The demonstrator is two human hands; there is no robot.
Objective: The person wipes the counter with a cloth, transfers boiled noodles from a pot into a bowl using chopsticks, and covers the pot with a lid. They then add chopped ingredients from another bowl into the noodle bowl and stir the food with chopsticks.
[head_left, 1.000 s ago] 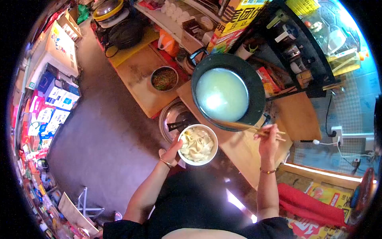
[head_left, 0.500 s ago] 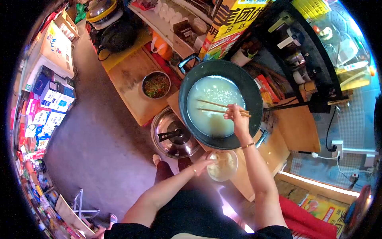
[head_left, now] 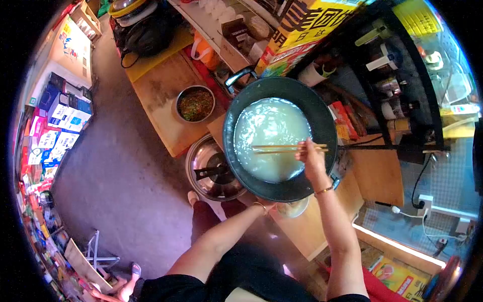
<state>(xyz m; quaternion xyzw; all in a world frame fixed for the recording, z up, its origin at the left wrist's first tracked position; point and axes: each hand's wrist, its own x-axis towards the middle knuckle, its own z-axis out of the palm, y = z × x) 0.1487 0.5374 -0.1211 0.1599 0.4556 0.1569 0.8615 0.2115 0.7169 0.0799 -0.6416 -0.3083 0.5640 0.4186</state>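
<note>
Chopsticks (head_left: 276, 146), at the edge of the wok (head_left: 322, 118) a second ago, are bringing work over its liquid (head_left: 266, 126), right hand (head_left: 313, 158) gripping them, left hand's (head_left: 269, 205) hold hidden.

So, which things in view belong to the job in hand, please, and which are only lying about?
Seem to belong:
chopsticks, in the right hand
wok, with cloudy liquid
bowl, partly hidden, by the left hand

Seem to lie about:
lid, perhaps the wok's
dish of chopped food, role unclear
orange bag
yellow box
</note>
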